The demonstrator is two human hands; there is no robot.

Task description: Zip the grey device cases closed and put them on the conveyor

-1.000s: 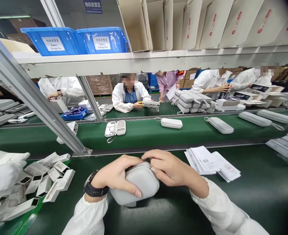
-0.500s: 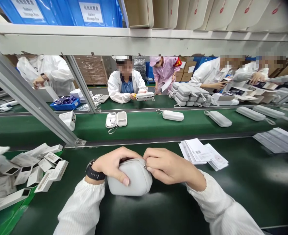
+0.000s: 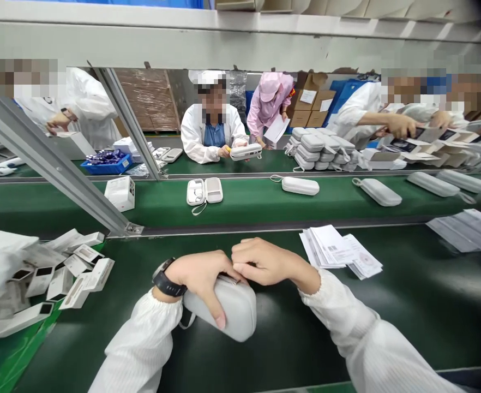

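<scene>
In the head view, a pale grey zip case (image 3: 228,308) with rounded corners and a smooth, matte shell is held low in the middle, just above the dark green surface (image 3: 408,305). The case is tilted, its far edge raised, and a thin loop strap is seen hanging at its left end. The left hand (image 3: 202,281) is wrapped over the case's top, fingers curled down its near face, so that the case is clasped; a black watch (image 3: 166,279) is worn on that wrist. The right hand (image 3: 260,262) is set against the case's upper far edge, its fingertips pressed together in a pinch at the zip line; the pull itself cannot be made out. A fan of printed leaflets (image 3: 338,251) is laid to the right of the hands, and small white boxes (image 3: 71,270) are heaped to the left. On the belt beyond, an opened case (image 3: 204,192) and closed cases (image 3: 300,185) are laid, and co-workers in white coats are seated behind them.
</scene>
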